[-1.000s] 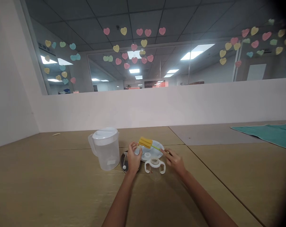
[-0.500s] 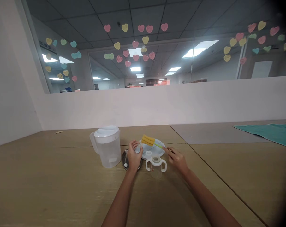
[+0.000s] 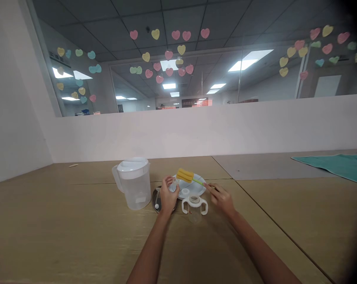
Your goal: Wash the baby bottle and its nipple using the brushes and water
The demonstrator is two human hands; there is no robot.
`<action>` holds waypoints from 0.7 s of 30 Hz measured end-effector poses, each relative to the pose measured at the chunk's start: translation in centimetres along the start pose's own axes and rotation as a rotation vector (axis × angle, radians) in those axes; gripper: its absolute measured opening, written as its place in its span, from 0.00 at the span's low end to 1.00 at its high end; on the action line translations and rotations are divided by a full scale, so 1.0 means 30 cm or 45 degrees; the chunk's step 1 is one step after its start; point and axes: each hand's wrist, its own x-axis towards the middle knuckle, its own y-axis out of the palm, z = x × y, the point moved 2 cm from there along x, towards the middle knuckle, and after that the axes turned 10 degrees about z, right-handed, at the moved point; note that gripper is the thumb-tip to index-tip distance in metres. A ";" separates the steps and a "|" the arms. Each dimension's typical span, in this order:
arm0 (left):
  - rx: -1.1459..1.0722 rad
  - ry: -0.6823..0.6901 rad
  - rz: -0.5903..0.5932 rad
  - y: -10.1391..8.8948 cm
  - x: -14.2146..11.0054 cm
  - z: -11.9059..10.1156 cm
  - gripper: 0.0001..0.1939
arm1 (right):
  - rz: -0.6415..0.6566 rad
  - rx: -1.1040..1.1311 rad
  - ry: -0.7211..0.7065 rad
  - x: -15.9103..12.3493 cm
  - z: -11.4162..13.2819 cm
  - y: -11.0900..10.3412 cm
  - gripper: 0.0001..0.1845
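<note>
My right hand (image 3: 222, 199) is closed round the green handle of a sponge bottle brush (image 3: 185, 175). The brush's yellow head points left, above a white plate (image 3: 200, 191). In the fingers of my left hand (image 3: 168, 197) is a small clear piece (image 3: 175, 182), close to the sponge; its exact kind is hard to make out. A clear baby bottle (image 3: 194, 209) with a white two-handled collar stands upright between my forearms. Behind it a small white ring-shaped part (image 3: 185, 192) lies on the plate. Under my left hand, partly hidden, is a dark round dish (image 3: 155, 197) holding a thin straw with a white end (image 3: 157, 206).
A translucent lidded pitcher (image 3: 137, 189) stands left of my left hand. A teal cloth (image 3: 338, 165) lies at the far right. The wooden table (image 3: 78, 228) ends at a white wall (image 3: 178, 134) below a window with heart-shaped notes. A thin stick (image 3: 73, 165) lies far left.
Almost nothing differs. The small clear piece in my left hand has shifted slightly against the sponge head; both hands keep their holds.
</note>
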 end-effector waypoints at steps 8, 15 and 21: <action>0.030 -0.003 0.019 0.002 -0.002 -0.005 0.21 | 0.029 -0.002 -0.002 0.005 -0.011 -0.002 0.29; 0.075 -0.019 0.050 -0.001 -0.006 -0.015 0.23 | -0.022 0.052 -0.084 0.007 0.012 -0.009 0.28; 0.163 -0.027 0.035 -0.002 -0.009 -0.014 0.17 | -0.038 0.097 0.149 0.009 0.000 -0.002 0.24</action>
